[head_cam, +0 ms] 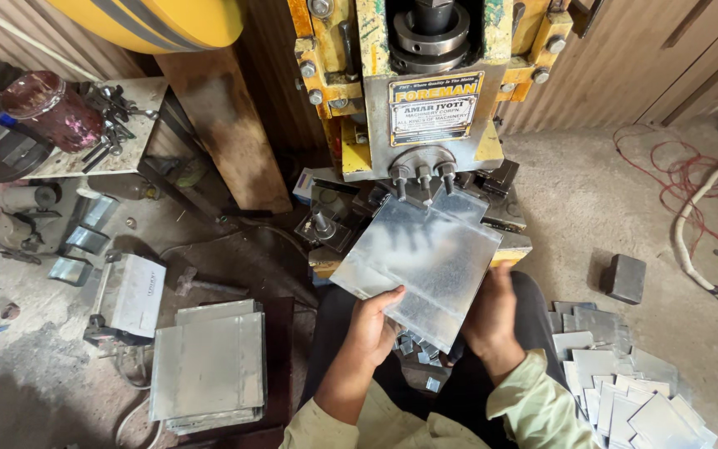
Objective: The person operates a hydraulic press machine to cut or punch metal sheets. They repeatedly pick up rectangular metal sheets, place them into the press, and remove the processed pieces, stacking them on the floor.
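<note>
A shiny rectangular metal sheet [425,262] lies tilted on the bed of a yellow and grey press machine [425,100], its far edge under the punch pins [423,176]. My left hand [373,323] grips the sheet's near left edge. The near right edge is held by my right hand [490,316]. Small metal offcuts [415,345] lie under the sheet between my hands.
A stack of metal sheets [209,364] sits on the floor at left, beside a small white box [135,293] and a hammer [201,284]. Several cut sheets [625,387] lie heaped at right, near a dark block [625,277] and red and white cables [700,208]. A cluttered shelf [68,125] stands far left.
</note>
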